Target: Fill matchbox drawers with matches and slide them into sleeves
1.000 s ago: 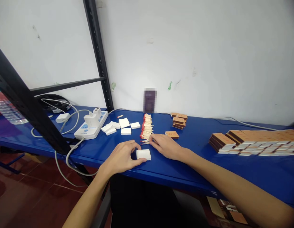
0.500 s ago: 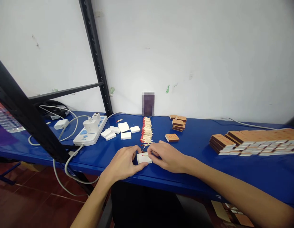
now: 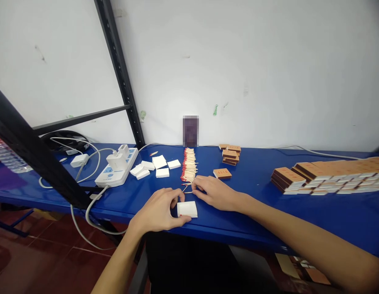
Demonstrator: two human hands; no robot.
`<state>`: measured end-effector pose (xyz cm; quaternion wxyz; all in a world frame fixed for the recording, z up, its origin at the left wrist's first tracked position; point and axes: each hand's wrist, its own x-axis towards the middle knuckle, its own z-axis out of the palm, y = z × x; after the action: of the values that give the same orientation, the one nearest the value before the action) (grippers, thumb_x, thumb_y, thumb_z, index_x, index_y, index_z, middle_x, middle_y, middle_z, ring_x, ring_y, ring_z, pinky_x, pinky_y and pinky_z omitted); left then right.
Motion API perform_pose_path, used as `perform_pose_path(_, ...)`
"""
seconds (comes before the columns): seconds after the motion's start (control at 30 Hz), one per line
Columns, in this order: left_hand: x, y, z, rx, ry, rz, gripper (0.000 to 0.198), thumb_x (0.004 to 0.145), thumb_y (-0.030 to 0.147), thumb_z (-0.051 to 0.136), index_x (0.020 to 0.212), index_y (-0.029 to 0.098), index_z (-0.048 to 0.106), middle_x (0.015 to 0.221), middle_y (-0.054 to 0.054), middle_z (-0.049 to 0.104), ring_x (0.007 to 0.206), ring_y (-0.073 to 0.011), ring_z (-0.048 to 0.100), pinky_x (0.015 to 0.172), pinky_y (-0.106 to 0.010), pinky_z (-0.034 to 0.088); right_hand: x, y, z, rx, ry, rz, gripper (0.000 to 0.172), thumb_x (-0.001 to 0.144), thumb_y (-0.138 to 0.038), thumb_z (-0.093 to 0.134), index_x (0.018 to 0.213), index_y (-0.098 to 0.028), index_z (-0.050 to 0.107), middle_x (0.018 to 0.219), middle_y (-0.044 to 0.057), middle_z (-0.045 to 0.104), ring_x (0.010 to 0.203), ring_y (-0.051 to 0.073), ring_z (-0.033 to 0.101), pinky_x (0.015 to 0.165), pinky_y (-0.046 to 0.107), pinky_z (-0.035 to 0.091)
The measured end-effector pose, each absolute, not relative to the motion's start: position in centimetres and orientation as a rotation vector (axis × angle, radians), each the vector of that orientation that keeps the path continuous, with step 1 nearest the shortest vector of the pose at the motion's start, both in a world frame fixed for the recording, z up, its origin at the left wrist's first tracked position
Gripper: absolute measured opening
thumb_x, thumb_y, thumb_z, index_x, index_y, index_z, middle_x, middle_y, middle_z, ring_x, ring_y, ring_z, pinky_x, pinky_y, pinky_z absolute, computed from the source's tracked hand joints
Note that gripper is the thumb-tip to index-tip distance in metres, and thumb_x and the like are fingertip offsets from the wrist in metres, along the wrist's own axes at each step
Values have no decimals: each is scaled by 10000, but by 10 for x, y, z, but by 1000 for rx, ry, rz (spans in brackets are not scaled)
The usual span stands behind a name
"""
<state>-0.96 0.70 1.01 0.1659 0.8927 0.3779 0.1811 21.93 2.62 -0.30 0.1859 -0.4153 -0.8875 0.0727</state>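
L hand [image 3: 160, 209], half-curled, grips 1 white tray [image 3: 188, 208]; R hand [image 3: 214, 192] curled nr matches [image 3: 189, 165], grip unclear; 6 other trays [image 3: 162, 173] nearby.

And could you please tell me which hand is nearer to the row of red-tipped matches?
Right. The right hand is at the near end of the row; the left hand is farther off, lower left in view, holding the white tray.
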Motion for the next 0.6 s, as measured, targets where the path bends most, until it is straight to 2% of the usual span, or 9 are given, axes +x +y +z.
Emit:
perform_pose_path(0.17,-7,8,8,2478,1168,551,318,727,472,703,816,216,536,609,65,445,572,-123,424,547,-249,293,218,14,11,-1132,-2484,181,170,985,-256,402,885,-193,524,893,37,610,758,160,525,695,301,352)
perform_pose_path(0.37,-7,9,7,2443,1175,554,315,742,474,694,822,218,529,607,71,448,556,-112,418,522,-241,276,212,6,15,-1040,-2500,264,152,962,-260,454,864,-198,554,840,24,622,752,156,544,685,285,374)
perform_pose_path(0.43,-7,9,7,2457,1158,548,320,735,478,702,819,217,536,604,71,445,559,-113,413,528,-242,279,211,14,10,-1094,-2441,242,153,971,-251,436,929,-194,571,898,40,645,794,163,572,704,288,390)
perform_pose_path(0.53,-8,9,8,2491,1120,537,323,724,476,711,831,215,553,613,68,454,584,-118,428,551,-245,294,211,29,1,-1091,-2474,185,179,976,-249,445,1101,-210,566,1071,60,652,955,187,596,793,314,404)
perform_pose_path(0.6,-8,8,9,2515,1089,530,321,710,457,726,843,214,562,631,66,465,614,-122,448,576,-244,308,209,35,-3,-1085,-2543,144,183,982,-263,444,1109,-224,569,1091,55,641,985,193,591,798,318,402)
